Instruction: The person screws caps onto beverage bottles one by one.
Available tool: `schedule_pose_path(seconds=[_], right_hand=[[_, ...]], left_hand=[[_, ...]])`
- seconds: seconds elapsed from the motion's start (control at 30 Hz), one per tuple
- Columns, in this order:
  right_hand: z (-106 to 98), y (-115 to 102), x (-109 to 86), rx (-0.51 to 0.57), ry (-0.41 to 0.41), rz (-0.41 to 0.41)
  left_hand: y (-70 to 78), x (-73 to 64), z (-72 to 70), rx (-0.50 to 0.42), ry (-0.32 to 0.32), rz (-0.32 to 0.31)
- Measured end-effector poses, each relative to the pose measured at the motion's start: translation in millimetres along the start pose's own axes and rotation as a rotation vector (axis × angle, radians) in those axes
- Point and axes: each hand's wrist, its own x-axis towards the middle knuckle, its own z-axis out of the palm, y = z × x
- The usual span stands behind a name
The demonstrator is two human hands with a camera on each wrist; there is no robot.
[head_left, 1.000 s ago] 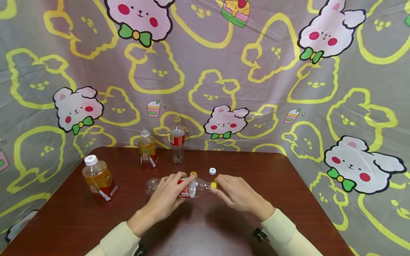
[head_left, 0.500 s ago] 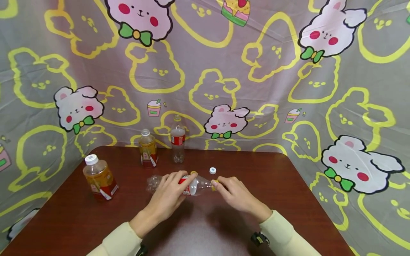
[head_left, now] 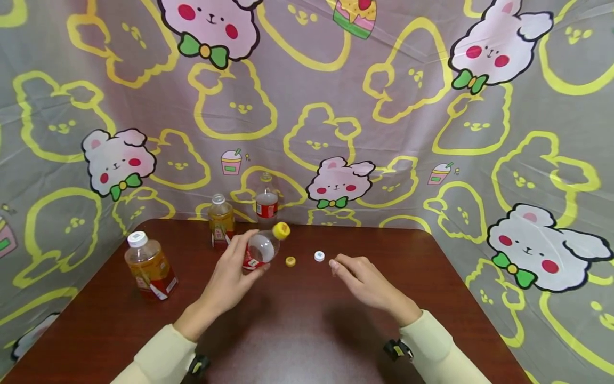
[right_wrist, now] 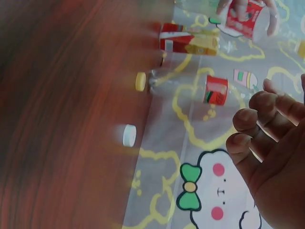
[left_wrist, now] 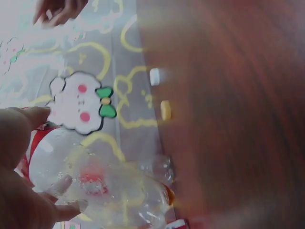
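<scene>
My left hand (head_left: 232, 272) grips a clear plastic bottle (head_left: 264, 246) round its red label. The bottle is tilted, with its neck up to the right and a yellow cap (head_left: 281, 230) on its mouth. In the left wrist view the fingers spread along the bottle's clear side (left_wrist: 62, 148). My right hand (head_left: 362, 277) hovers over the right of the table, fingers loosely bent, holding nothing. Nearest to it is a white cap (head_left: 319, 256) lying on the table. A loose yellow cap (head_left: 290, 261) lies between the two hands.
On the left stands an amber-labelled bottle (head_left: 150, 272) with a white cap. Behind, a similar uncapped bottle (head_left: 220, 221) and a clear red-labelled bottle (head_left: 266, 205) stand near the table's back edge. Patterned cloth (head_left: 393, 144) hangs round the brown table (head_left: 297, 330).
The bottle was lying sideways between both hands, with the right fingers at its yellow cap. Now the left hand has lifted and tilted it up, and the right hand has let go and drawn slightly right.
</scene>
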Motion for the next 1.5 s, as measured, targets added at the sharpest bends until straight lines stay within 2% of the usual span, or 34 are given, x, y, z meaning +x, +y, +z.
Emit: schedule_pose_path(seconds=[0.17,0.3,0.5,0.77,0.87,1.07,1.2,1.33,1.5], right_hand=[[-8.4,7.9,3.8,-0.011,0.002,0.000],[-11.9,17.5,9.7,-0.026,-0.006,0.007],[-9.7,36.7,22.2,-0.052,0.006,0.014],[1.1,55.5,43.0,-0.097,-0.060,0.040],[4.9,61.7,50.1,-0.150,-0.097,0.079],[15.9,72.8,60.7,-0.265,-0.161,0.161],[27.3,78.5,65.6,-0.317,-0.256,0.219],[40.0,81.0,71.9,-0.385,-0.360,0.255],[51.9,82.6,80.5,-0.467,-0.418,0.268]], left_hand=[[-7.9,10.8,-15.8,-0.028,0.158,-0.049],[-11.9,16.9,-28.0,-0.043,0.246,-0.111],[-21.2,22.4,-39.5,-0.065,0.333,-0.197],[-38.3,25.8,-44.2,-0.082,0.429,-0.393],[-45.2,30.9,-45.9,-0.088,0.453,-0.463],[-63.4,44.0,-44.4,-0.087,0.502,-0.553],[-75.3,50.0,-40.0,-0.061,0.536,-0.644],[-84.8,53.4,-36.6,-0.045,0.543,-0.748],[-94.5,56.1,-34.4,-0.063,0.541,-0.826]])
